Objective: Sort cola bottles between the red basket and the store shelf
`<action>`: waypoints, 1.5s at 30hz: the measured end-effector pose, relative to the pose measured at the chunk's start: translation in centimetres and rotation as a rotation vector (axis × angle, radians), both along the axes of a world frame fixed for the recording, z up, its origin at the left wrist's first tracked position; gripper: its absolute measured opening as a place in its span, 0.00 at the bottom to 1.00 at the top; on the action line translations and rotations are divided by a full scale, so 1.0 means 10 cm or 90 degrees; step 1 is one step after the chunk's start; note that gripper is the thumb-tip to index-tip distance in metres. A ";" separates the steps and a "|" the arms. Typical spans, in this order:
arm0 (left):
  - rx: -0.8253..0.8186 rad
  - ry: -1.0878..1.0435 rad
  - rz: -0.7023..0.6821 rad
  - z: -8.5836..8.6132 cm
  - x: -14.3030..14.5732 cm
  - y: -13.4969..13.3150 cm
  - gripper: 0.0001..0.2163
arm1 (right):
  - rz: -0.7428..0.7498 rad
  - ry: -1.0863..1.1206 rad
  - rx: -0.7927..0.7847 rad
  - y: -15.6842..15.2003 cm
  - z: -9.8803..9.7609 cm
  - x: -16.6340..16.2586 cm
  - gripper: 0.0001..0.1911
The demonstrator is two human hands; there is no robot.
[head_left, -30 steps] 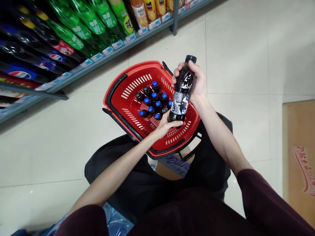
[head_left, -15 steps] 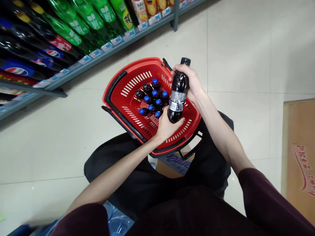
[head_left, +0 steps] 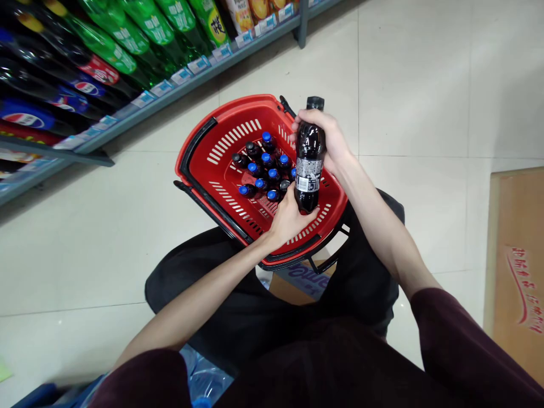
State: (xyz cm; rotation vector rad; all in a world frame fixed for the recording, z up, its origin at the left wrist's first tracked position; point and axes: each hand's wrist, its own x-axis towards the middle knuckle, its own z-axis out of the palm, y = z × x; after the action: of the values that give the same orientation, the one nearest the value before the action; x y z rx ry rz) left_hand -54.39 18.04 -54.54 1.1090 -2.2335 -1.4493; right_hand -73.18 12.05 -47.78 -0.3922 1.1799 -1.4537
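I note my right hand (head_left: 329,141) closed around the shoulder of a dark bottle (head_left: 309,170), held near upright over the red basket (head_left: 204,130). My left hand (head_left: 291,218) grips its base. Blue-capped bottles (head_left: 266,170) stand in the basket, at 9 o'clock from the held one.

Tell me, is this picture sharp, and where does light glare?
Head view: even, bright indoor light; the floor shows only a soft sheen. Small highlights glint on the dark bottle held by both the right hand and left hand, and on the green shelf bottles. Hands and red basket look sharp; the bottle's label print is too small to read.
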 end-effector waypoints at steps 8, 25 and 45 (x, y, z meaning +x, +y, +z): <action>0.002 -0.036 -0.002 0.03 0.00 0.01 0.42 | 0.008 -0.001 -0.007 0.01 0.01 0.00 0.28; 0.012 -0.038 -0.003 0.04 0.01 0.01 0.42 | 0.013 -0.001 0.003 0.03 0.03 0.02 0.25; 0.006 -0.046 -0.011 0.06 0.00 0.01 0.41 | 0.007 -0.024 0.010 0.02 0.01 0.02 0.26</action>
State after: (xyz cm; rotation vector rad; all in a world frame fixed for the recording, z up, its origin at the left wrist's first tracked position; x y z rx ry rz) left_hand -54.41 18.11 -53.93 1.1651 -2.2920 -1.4503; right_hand -73.01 12.29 -47.69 -0.3578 1.1564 -1.4351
